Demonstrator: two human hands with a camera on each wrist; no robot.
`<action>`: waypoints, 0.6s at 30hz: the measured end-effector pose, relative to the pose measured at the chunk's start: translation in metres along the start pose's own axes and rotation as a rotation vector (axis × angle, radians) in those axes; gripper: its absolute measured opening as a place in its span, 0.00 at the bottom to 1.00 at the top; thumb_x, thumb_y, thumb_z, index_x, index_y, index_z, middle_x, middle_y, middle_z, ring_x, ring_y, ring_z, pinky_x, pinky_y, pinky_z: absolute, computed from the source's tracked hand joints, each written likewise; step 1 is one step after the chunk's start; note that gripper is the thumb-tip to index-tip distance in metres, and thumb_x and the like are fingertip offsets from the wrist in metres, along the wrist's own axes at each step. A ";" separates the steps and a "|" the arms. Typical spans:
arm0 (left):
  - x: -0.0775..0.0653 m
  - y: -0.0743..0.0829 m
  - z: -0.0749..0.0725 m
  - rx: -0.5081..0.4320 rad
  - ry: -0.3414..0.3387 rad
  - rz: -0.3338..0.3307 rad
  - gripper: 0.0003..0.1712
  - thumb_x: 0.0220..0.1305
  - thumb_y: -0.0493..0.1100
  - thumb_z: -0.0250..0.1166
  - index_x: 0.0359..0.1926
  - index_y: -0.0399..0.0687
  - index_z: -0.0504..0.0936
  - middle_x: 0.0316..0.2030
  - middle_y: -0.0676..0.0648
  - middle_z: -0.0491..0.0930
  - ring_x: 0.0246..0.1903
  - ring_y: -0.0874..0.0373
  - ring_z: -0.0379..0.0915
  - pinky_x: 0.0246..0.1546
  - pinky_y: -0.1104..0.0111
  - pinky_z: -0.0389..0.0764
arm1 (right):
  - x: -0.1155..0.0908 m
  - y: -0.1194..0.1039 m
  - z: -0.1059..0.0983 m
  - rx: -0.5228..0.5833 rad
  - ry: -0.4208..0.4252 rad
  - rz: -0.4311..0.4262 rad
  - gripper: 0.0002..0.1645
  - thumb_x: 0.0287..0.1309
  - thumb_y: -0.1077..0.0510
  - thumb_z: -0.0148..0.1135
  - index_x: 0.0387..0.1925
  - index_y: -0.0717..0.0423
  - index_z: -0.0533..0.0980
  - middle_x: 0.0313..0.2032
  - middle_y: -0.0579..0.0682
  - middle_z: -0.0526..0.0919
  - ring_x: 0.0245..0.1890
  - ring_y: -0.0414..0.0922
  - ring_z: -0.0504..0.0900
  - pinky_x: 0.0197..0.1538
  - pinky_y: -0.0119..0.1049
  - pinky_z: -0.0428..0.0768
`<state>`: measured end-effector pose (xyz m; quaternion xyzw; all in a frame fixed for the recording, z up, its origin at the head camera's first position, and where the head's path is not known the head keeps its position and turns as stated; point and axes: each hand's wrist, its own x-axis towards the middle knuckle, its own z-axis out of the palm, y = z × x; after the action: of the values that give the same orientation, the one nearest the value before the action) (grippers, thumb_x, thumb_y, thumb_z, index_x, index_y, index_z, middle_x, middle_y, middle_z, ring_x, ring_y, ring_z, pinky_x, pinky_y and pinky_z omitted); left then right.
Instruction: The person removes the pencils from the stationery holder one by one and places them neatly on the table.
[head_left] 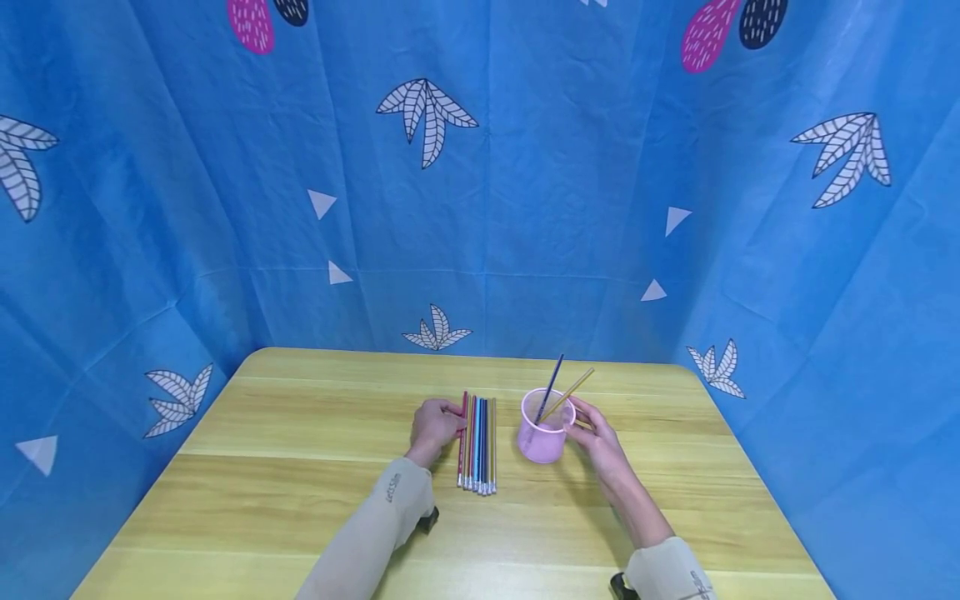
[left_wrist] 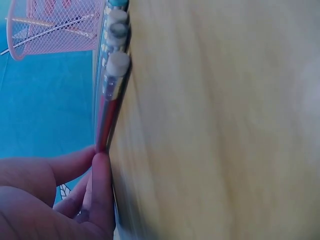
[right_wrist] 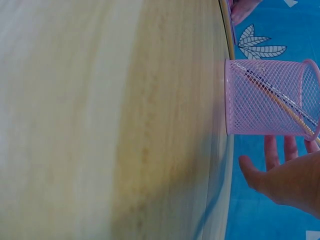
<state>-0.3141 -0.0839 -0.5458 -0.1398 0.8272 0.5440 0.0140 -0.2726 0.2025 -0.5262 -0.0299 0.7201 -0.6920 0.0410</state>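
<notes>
A row of several pencils (head_left: 480, 446) lies side by side on the table, eraser ends toward me. At the row's left edge my left hand (head_left: 435, 427) pinches a red pencil (left_wrist: 106, 117) between thumb and forefinger; it still lies on the wood. A pink mesh pencil cup (head_left: 542, 442) stands upright to the right of the row. Inside it lean a dark blue pencil (head_left: 551, 385) and a yellow pencil (head_left: 573, 390). My right hand (head_left: 596, 437) touches the cup's right side with fairly straight fingers, its thumb apart from the mesh in the right wrist view.
The light wooden table (head_left: 300, 408) ends at a blue patterned curtain (head_left: 480, 217), which hangs behind it and along both sides. Black wrist straps (head_left: 427, 522) show below the sleeves.
</notes>
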 end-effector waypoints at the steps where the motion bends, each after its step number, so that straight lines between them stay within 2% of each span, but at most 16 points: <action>1: 0.000 0.000 0.000 0.004 0.000 0.002 0.11 0.57 0.36 0.75 0.43 0.45 0.87 0.34 0.48 0.87 0.31 0.56 0.82 0.31 0.68 0.82 | 0.000 0.000 0.000 0.000 0.000 -0.001 0.35 0.74 0.60 0.55 0.78 0.56 0.59 0.73 0.63 0.64 0.74 0.55 0.63 0.80 0.54 0.59; 11: -0.001 0.001 0.001 0.018 0.002 0.007 0.12 0.58 0.37 0.75 0.44 0.45 0.87 0.32 0.48 0.87 0.30 0.56 0.82 0.31 0.67 0.81 | 0.000 0.000 0.000 -0.009 0.001 0.000 0.34 0.74 0.60 0.54 0.78 0.56 0.59 0.73 0.63 0.64 0.74 0.57 0.63 0.79 0.55 0.60; 18: -0.001 0.000 0.000 -0.011 -0.007 0.004 0.14 0.58 0.35 0.74 0.47 0.43 0.86 0.34 0.47 0.87 0.30 0.56 0.83 0.32 0.68 0.83 | 0.000 -0.001 0.001 -0.003 0.006 0.005 0.35 0.74 0.61 0.54 0.78 0.56 0.59 0.73 0.63 0.64 0.73 0.56 0.63 0.79 0.53 0.60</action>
<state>-0.3132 -0.0837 -0.5453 -0.1363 0.8245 0.5490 0.0149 -0.2721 0.2017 -0.5255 -0.0261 0.7213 -0.6910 0.0404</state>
